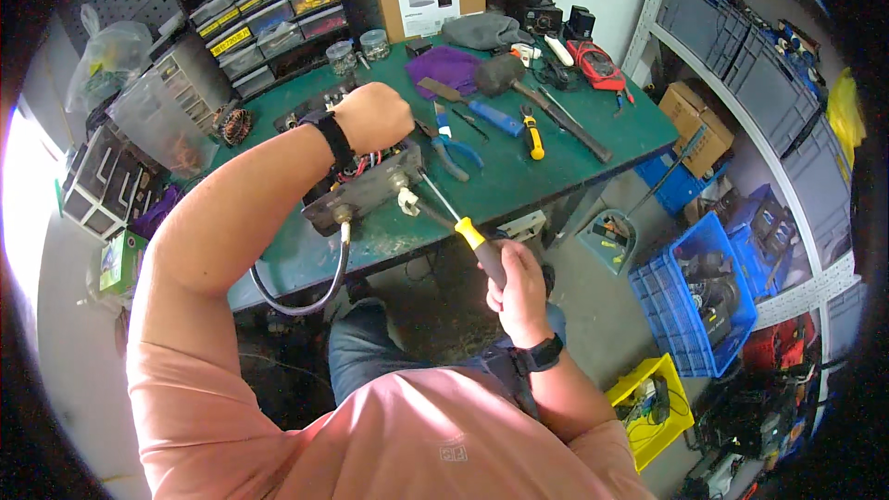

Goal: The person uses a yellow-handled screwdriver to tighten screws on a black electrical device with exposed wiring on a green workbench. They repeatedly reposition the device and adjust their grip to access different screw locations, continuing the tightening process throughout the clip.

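Note:
My right hand is wrapped round the black and yellow handle of a screwdriver. Its shaft runs up and left, the tip at the right end of a grey metal panel. This panel fronts an opened electrical unit with red and black wires inside. Above the unit my left hand is curled closed, its fingertips and anything in them hidden from view. One thick grey cable loops down from the panel's left connector. Beside the other connector, a white fitting sits on a dark cable.
Pliers, a mallet, a yellow-handled tool and a red meter lie on the green workbench. Small-parts drawers stand behind. Blue crates and a yellow bin are at the right.

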Motion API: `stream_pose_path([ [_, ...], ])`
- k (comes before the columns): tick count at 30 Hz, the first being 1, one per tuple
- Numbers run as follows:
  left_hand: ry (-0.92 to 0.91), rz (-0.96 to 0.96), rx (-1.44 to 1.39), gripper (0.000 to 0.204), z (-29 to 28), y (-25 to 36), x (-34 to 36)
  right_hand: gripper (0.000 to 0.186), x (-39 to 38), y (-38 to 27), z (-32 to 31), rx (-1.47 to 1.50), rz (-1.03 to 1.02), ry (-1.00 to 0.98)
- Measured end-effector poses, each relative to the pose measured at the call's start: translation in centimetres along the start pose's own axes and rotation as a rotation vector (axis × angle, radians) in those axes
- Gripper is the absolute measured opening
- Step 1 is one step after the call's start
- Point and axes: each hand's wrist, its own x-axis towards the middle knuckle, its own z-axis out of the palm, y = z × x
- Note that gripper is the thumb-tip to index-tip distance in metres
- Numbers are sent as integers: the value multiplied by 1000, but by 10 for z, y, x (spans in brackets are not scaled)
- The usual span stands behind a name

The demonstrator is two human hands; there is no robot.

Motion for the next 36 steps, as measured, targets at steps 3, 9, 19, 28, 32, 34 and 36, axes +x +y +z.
stream_pose_path([
  [3, -8, 3, 9, 11, 2, 0, 2, 26, 0, -9, 8, -723, -764, 56],
  [9, 5, -12, 17, 12, 3, 0, 1, 36, 2, 13, 7, -52, -2, 140],
  [19, -17, -17, 10, 10, -3, 1, -2, 39, -3, -1, 8, -641, -710, 133],
  [28, 8, 4, -5, 12, 0, 2, 3, 27, 6, -4, 1, 460, 433, 9],
  [32, 24, -12, 9, 13, -3, 4, 2, 31, 5, -12, -11, 288, 510, -57],
  [34, 34, -16, -1, 15, -1, 3, 2, 27, 1, -10, -3, 62, 260, -48],
  [36, 25, -17, 8, 15, 0, 2, 1, 26, -5, -4, 4, 100, 201, 7],
])
